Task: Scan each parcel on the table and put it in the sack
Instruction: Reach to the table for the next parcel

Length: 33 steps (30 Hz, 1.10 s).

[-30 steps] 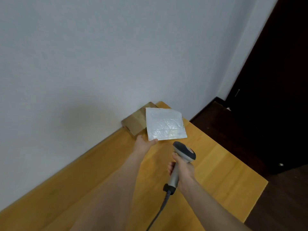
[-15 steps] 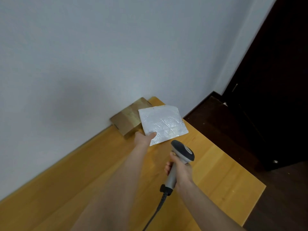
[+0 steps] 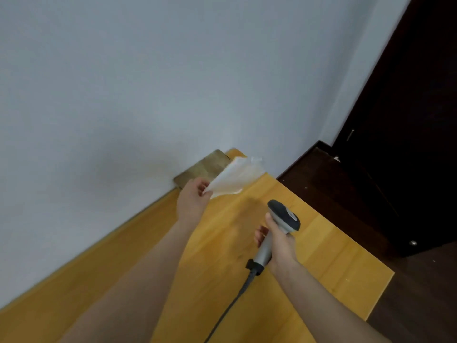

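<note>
My left hand (image 3: 192, 202) pinches a corner of a flat white padded parcel (image 3: 235, 178), held above the wooden table (image 3: 321, 256). The parcel is tilted and blurred, so its underside shows a yellowish tint. My right hand (image 3: 279, 243) grips a grey handheld scanner (image 3: 282, 219) with a dark head, lower right of the parcel and pointing toward it. Its black cable (image 3: 230, 308) trails down toward me. A brown cardboard parcel (image 3: 202, 169) lies on the table against the wall, just behind the white one. No sack is in view.
A plain white wall (image 3: 148, 82) runs along the table's far side. The table's right edge (image 3: 380, 295) drops to a dark floor (image 3: 346, 194). A dark cabinet or door (image 3: 408, 120) stands at the right.
My left hand has turned the white parcel over, from flat face up to steeply tilted. The scanner hand stays near the same spot, and the view has shifted slightly.
</note>
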{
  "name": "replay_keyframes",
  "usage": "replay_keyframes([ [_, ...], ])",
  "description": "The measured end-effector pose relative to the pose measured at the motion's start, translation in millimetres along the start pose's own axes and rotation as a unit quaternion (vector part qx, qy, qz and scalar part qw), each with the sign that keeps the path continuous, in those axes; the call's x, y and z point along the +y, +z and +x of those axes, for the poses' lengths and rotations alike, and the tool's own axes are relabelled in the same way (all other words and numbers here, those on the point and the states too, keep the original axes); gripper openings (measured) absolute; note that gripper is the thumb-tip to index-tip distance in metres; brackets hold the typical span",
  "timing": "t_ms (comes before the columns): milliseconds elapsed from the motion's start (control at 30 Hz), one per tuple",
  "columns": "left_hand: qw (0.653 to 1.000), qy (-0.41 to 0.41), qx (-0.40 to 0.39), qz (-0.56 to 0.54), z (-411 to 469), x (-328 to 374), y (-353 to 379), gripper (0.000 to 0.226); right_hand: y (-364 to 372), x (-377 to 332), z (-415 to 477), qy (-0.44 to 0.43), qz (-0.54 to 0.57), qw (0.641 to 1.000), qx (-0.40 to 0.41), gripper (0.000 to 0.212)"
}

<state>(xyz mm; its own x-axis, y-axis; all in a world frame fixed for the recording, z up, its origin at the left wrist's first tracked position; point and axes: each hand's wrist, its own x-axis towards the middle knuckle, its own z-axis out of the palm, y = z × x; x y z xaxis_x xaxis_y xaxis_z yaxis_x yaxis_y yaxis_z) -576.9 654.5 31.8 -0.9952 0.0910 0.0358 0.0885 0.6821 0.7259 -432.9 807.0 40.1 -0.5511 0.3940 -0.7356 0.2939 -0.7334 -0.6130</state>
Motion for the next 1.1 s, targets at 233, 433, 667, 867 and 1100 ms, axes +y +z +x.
replay_keyframes([
  [233, 0.949, 0.240, -0.011, 0.202, -68.1, -9.1, -93.8, 0.016, 26.0, 2.7, -52.2, -0.020, -0.054, 0.998, -0.032, 0.028],
  [433, 0.942, 0.258, -0.064, 0.206, -126.5, -37.4, -152.6, 0.027, 43.5, 37.2, -108.3, -0.078, -0.181, 0.980, 0.002, 0.020],
  [667, 0.911, -0.281, -0.109, -0.280, -179.4, -60.7, -238.9, 0.022, 62.2, 74.8, -185.3, -0.168, -0.243, 0.951, -0.087, 0.026],
  [867, 0.890, -0.281, -0.109, -0.343, -211.2, -87.9, -293.5, 0.041, 70.9, 104.4, -237.5, -0.199, -0.310, 0.918, -0.149, 0.025],
  [1100, 0.921, -0.245, -0.187, -0.238, -267.0, -104.4, -324.0, 0.021, 66.9, 133.2, -266.9, -0.213, -0.315, 0.912, -0.155, 0.031],
])
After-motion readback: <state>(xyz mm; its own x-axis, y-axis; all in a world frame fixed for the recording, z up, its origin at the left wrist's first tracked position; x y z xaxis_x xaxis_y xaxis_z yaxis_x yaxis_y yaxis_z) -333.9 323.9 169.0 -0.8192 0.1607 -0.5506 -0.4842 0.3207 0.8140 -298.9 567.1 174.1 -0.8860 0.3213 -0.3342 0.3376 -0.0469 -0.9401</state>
